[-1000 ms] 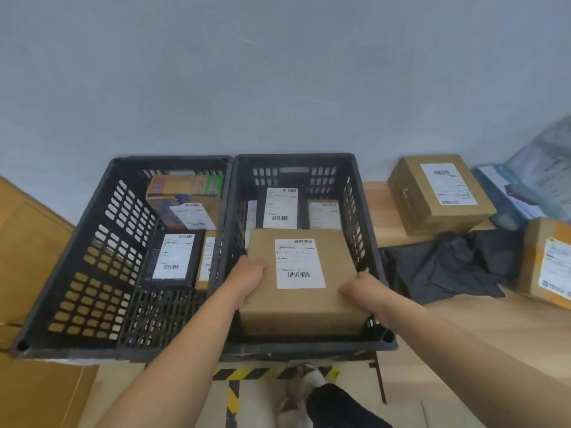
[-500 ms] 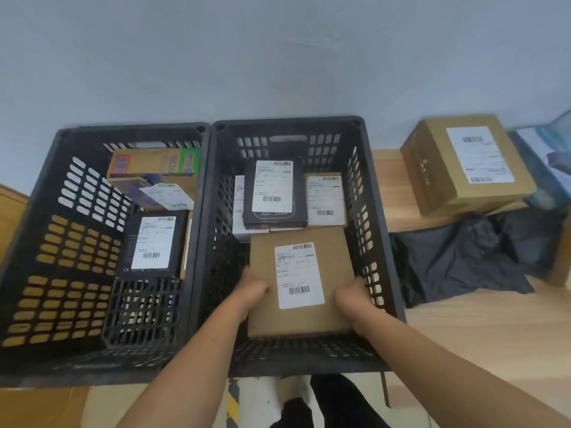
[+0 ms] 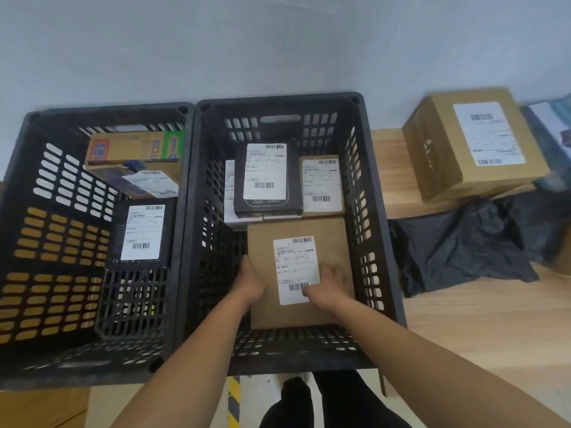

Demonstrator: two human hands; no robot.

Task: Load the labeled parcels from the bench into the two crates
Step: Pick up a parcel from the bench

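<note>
Parcel [image 3: 327,239] sits low-centre in right crate [image 3: 278,99], long axis up-frame. Right hand [image 3: 329,285] flat on top, holding nothing; left hand [image 3: 250,281] at left edge, grip unclear. Next box [image 3: 438,156] upper right: right hand nearer.

Flat, soft light, moderately dim, source not evident; shadows are diffuse, and the inside of the right crate [image 3: 279,98] goes murky. The parcel label [image 3: 296,270] shows bright but its print smears. Wide-angle bowing curves the crate rims and tabletop [image 3: 479,319] toward the picture edges; slight softness overall.
</note>
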